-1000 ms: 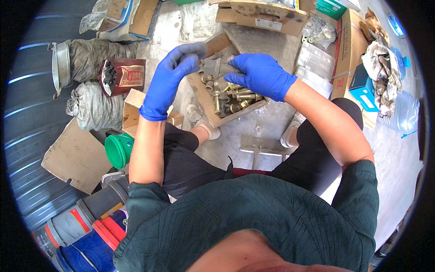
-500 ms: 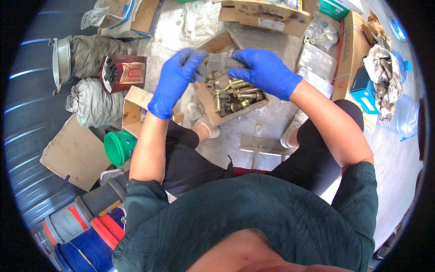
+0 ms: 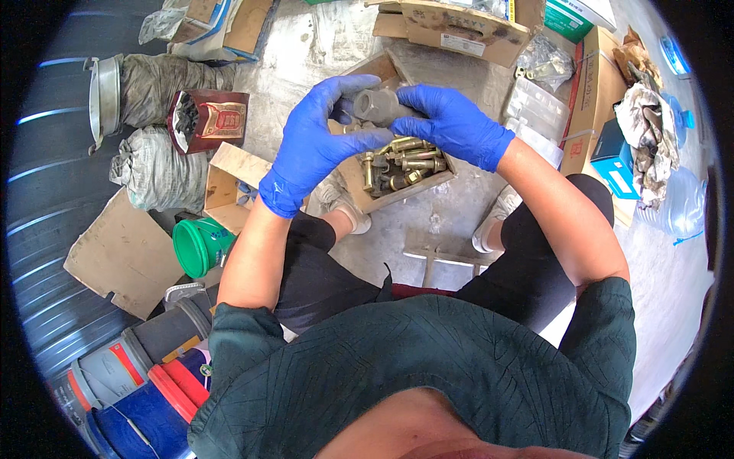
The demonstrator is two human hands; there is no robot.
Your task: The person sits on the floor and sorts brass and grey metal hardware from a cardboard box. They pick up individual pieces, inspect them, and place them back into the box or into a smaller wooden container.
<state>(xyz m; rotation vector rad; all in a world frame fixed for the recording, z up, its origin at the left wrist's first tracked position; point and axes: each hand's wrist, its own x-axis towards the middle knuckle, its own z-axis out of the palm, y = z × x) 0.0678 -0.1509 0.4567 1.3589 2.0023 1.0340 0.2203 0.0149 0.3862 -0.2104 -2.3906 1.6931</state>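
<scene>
Between my blue-gloved hands is a grey cylindrical part [image 3: 376, 107] above an open cardboard box [image 3: 436, 182]. My left hand [image 3: 313, 141] curls round the part's left side, thumb stretched below it and some fingertips hidden. My right hand [image 3: 451, 124] grips the part from the right with fingers and thumb. Beneath, brass-coloured bolts [image 3: 413, 164] and darker metal pieces lie jumbled in the box, partly covered by my hands.
Sacks [image 3: 153, 172], a small box [image 3: 222, 203], a green bucket [image 3: 195, 249] and larger buckets [image 3: 134, 421] are on my left. More cartons [image 3: 451, 27] lie ahead. Clear organisers [image 3: 535, 107], a long carton [image 3: 589, 92] and water bottles [image 3: 680, 203] are right. My legs flank the box.
My left hand has moved right and opened wider round the grey part, which is raised and turned into clearer view. My right hand has shifted slightly right, keeping hold.
</scene>
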